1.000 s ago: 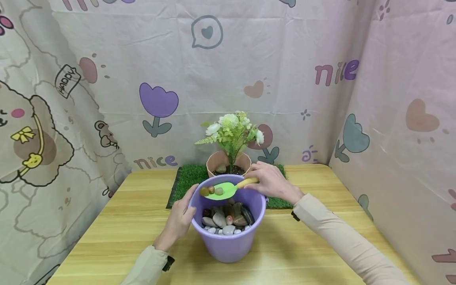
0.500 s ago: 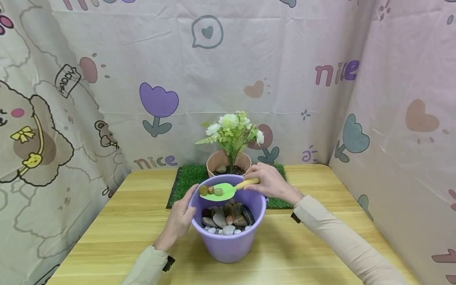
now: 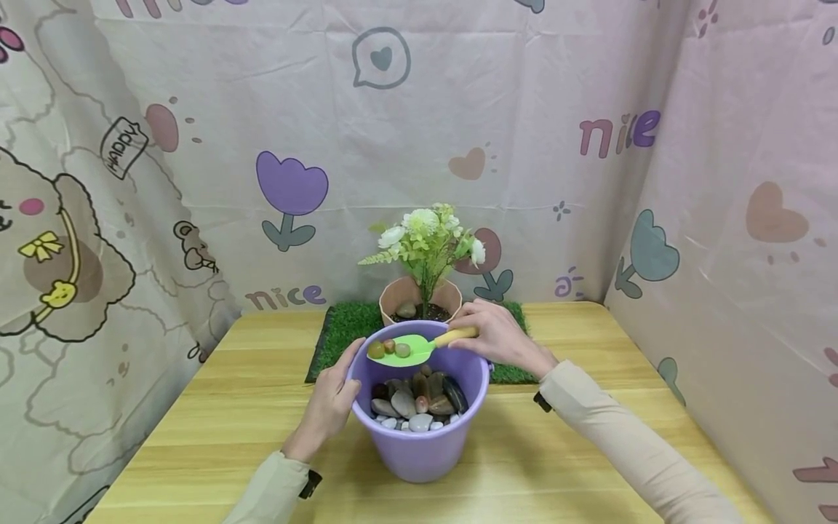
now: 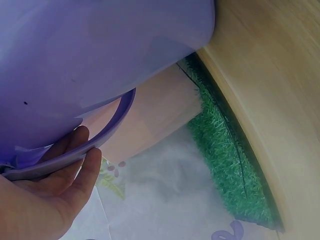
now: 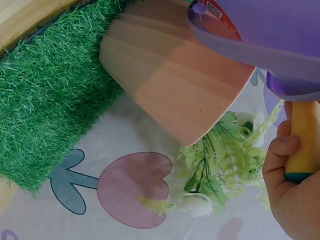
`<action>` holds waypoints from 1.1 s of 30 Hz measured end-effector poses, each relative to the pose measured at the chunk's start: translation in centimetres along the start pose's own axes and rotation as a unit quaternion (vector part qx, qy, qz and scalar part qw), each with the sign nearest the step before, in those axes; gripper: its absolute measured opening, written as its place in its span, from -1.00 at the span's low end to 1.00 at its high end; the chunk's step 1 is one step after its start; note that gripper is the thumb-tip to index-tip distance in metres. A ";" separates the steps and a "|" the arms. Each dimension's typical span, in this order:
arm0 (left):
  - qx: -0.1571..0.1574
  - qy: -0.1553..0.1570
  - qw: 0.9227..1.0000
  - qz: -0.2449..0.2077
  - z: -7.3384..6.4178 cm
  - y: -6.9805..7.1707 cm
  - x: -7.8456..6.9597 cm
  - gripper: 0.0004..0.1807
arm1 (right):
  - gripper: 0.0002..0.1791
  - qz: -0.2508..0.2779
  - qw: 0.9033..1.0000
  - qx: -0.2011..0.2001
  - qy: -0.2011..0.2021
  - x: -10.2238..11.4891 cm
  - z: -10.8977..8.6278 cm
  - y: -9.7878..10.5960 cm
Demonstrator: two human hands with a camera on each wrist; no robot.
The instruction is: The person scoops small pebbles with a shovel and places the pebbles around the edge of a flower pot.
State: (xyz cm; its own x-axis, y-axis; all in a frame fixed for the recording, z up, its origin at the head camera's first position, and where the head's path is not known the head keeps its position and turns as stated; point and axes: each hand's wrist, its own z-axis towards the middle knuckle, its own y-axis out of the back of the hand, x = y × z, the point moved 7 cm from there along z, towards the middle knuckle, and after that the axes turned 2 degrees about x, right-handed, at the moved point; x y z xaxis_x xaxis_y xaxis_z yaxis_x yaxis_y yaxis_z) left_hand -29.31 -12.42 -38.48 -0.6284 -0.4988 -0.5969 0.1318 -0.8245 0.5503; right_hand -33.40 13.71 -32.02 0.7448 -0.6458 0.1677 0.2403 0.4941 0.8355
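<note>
A purple bucket (image 3: 422, 455) stands in the middle of the table, with grey and brown stones (image 3: 419, 397) inside. My left hand (image 3: 330, 400) holds its left side at the rim; in the left wrist view the fingers wrap around the bucket's curved purple handle (image 4: 117, 117). The yellow handle of a small green hand trowel (image 3: 419, 348) is in the grip of my right hand (image 3: 491, 331). Three small pebbles (image 3: 389, 349) lie on the trowel's blade, which is held over the bucket's opening. In the right wrist view the blade is hidden behind the bucket's rim.
Behind the bucket, a pink flowerpot (image 3: 389, 298) with white flowers (image 3: 422, 222) and a stone (image 3: 406, 311) in it stands on a green turf mat (image 3: 347, 327). Wooden table (image 3: 249, 407) surrounds the mat. Printed cloth (image 3: 419, 131) hangs at the back and sides.
The trowel shifts and tilts very slightly over the bucket, its pebbles still on the blade. My left hand and the bucket stay in place.
</note>
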 end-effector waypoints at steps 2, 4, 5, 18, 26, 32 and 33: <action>-0.001 0.000 1.000 0.001 0.0 0.0 0.0 -0.29 | -0.68 0.003 1.000 -0.006 0.002 -0.1 -0.1 0.0; -0.002 0.001 1.000 0.000 -0.1 0.0 0.0 -0.29 | -0.68 0.007 1.000 -0.015 0.006 -0.1 -0.3 0.1; -0.002 0.001 1.000 0.000 -0.1 0.0 0.0 -0.29 | -0.68 0.008 1.000 -0.021 0.010 -0.1 -0.4 0.1; -0.001 0.005 1.000 -0.003 0.0 0.0 -0.3 -0.30 | -0.69 0.009 0.999 -0.048 0.006 -0.4 -1.3 0.8; 0.003 0.010 1.000 -0.006 0.0 0.0 -0.2 -0.29 | -0.69 0.014 0.998 -0.064 -0.010 -1.4 -1.6 1.8; 0.001 0.009 1.000 -0.008 0.0 0.1 -0.2 -0.29 | -0.68 0.014 0.998 -0.062 -0.012 -1.7 -1.9 1.7; 0.001 0.008 1.000 -0.008 -0.1 0.0 -0.2 -0.29 | -0.68 0.014 0.998 -0.064 -0.010 -1.7 -2.0 1.7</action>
State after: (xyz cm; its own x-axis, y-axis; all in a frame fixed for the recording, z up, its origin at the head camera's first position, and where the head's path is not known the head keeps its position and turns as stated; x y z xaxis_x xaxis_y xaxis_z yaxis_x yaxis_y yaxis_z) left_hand -29.13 -12.37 -38.36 -0.6178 -0.4896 -0.6154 0.1197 -0.8320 0.5417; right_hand -33.01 16.79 -31.95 0.7397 -0.6418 0.2024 0.2980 0.5820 0.7566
